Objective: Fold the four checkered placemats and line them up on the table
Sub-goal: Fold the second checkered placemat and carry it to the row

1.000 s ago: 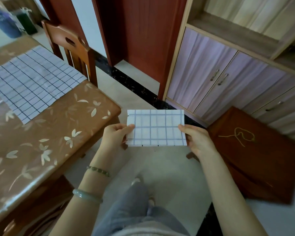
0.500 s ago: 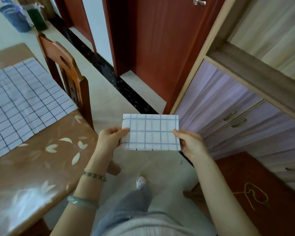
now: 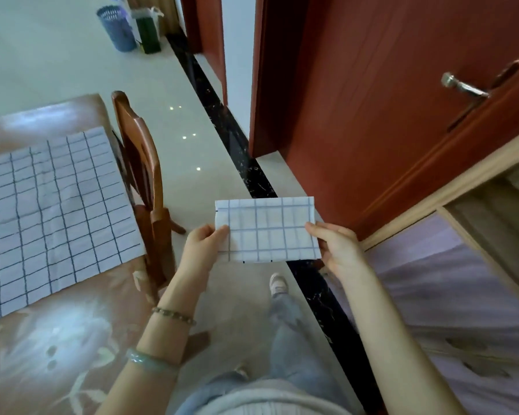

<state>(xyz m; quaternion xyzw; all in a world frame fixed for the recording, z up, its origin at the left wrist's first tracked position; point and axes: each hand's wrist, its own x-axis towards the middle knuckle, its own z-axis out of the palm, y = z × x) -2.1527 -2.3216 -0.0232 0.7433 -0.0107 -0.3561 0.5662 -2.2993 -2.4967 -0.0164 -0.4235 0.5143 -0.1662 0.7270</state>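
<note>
You've swung left toward the table, where an unfolded placemat lies at far left, while your left hand and right hand still pinch the folded placemat over the floor, ready to set down.

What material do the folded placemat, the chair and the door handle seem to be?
Folded placemat: thin woven cloth, probably cotton; it holds soft creases. Chair: varnished wood, with grain and gloss. Door handle: polished metal, with bright silver reflections.
</note>
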